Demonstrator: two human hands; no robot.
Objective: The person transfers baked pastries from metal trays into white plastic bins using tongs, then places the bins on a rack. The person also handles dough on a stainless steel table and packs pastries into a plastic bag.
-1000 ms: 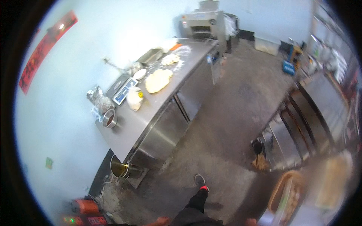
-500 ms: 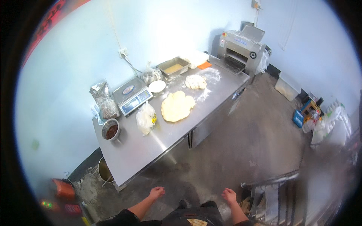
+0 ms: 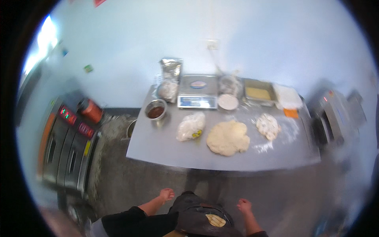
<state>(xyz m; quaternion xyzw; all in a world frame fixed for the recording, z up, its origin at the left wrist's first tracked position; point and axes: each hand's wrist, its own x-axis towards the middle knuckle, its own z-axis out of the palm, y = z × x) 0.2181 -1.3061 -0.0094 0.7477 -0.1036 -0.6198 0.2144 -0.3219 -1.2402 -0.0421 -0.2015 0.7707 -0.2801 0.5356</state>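
Note:
My left hand (image 3: pixel 167 194) hangs in front of the steel table (image 3: pixel 169 152), loosely curled, with nothing visible in it. Apart from it, my right hand (image 3: pixel 244 205) is also curled and holds nothing I can see. Neither hand touches the table. Nearest on the tabletop lies a large flat piece of pale dough (image 3: pixel 228 138). A smaller floury dough piece (image 3: pixel 268 126) sits to its right amid scattered flour. Left of the large dough rests a white plastic bag (image 3: pixel 191 126), its contents unclear.
A digital scale (image 3: pixel 197 91) stands between a silver foil bag (image 3: pixel 171 71) and a white bowl (image 3: pixel 228 102). A steel bowl (image 3: pixel 159 122) holds dark filling. A metal pan (image 3: pixel 260 103) and orange scraper (image 3: pixel 291 113) lie right. An oven (image 3: pixel 67 154) flanks left; a blurred machine (image 3: pixel 335 114), right.
My view has swung left, so the table now lies straight ahead and the oven shows at left. Both hands stay low and curled. The doughs have not moved on the table.

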